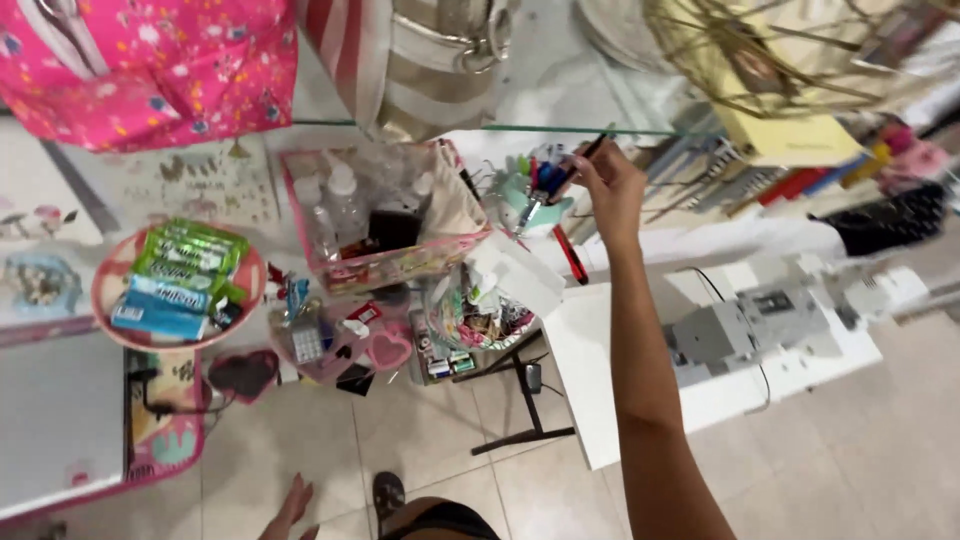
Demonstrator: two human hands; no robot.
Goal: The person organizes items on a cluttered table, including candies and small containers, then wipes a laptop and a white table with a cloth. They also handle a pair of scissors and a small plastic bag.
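Note:
My right hand point(608, 183) reaches forward over a glass counter and pinches a thin dark pen point(585, 155) by its shaft. The pen's lower end is at a pale teal pen holder point(528, 205) that carries several coloured pens. A red pen point(570, 255) lies just below the holder. My left hand point(290, 508) hangs low near the floor at the bottom of the view, fingers spread and holding nothing.
A pink box point(385, 262) with clear bottles stands left of the holder. A round pink bowl point(105, 290) of green and blue packets sits at left. A white printer point(770, 335) is on a white table at right. Pink floral bag point(150, 60) hangs above.

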